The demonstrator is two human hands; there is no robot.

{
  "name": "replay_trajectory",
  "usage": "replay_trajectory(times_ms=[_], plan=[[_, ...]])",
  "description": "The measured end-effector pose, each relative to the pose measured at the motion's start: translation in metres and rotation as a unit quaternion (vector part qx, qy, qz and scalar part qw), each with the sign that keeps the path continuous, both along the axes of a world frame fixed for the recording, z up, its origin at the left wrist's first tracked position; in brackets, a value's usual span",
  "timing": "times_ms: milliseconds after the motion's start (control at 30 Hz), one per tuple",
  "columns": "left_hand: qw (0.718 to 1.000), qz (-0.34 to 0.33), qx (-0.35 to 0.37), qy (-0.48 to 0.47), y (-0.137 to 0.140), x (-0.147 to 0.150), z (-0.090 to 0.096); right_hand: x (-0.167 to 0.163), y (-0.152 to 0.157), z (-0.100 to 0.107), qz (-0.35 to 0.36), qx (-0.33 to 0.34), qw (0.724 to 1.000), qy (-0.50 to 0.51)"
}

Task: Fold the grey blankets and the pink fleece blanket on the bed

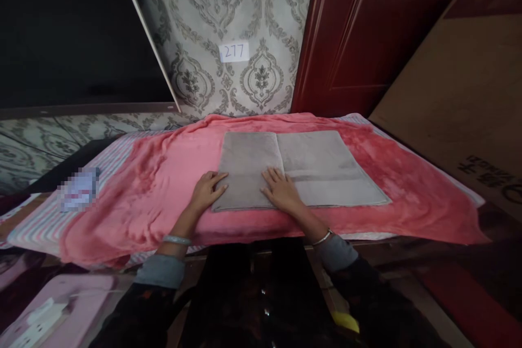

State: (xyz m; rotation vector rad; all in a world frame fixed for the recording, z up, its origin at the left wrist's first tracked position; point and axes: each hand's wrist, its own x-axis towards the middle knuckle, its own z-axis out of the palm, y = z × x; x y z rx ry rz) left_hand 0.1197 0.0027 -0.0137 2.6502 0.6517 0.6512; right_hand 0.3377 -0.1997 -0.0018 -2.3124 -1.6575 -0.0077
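A grey plush cloth (326,157) lies flat on a pink blanket (175,157). Its left part is folded over, and the fold's edge runs front to back near the middle. At the left edge of the cloth rests my left hand (206,191), fingers apart and the fingertips on the fabric. My right hand (282,189) lies flat with spread fingers on the folded part, close to that inner edge. Neither hand grips anything.
Under the blanket is a striped sheet (36,228). A large dark screen (81,32) stands at the back left, a red door (346,27) at the back. To the right leans a big cardboard box (460,92). A pink stool (81,293) holds a power strip (41,326).
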Motion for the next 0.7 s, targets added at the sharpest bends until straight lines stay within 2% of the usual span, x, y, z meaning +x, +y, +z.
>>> replay_trajectory(times_ms=[67,133,233,367,433,567,700], plan=[[0.999,0.012,0.026,0.017,-0.002,-0.003,0.005,-0.002,-0.001,-0.006,0.01,-0.029,0.999,0.017],[0.997,0.021,0.06,0.032,-0.004,-0.003,0.014,-0.002,0.0,-0.007,0.007,-0.03,0.999,0.022],[0.994,-0.023,0.086,0.057,-0.007,0.012,0.028,-0.003,0.003,-0.005,0.026,-0.016,0.999,0.027],[0.98,-0.143,0.044,0.129,-0.009,0.064,0.034,-0.008,0.004,-0.005,0.124,0.012,0.992,0.025],[0.969,-0.185,0.036,0.161,-0.006,0.093,0.031,-0.009,0.003,-0.009,0.139,0.016,0.99,0.034],[0.955,-0.222,0.067,0.187,0.013,0.139,0.028,-0.007,0.001,-0.015,0.14,0.016,0.988,0.058],[0.95,-0.222,0.086,0.202,0.038,0.178,0.03,-0.005,0.0,-0.016,0.144,0.016,0.985,0.092]])
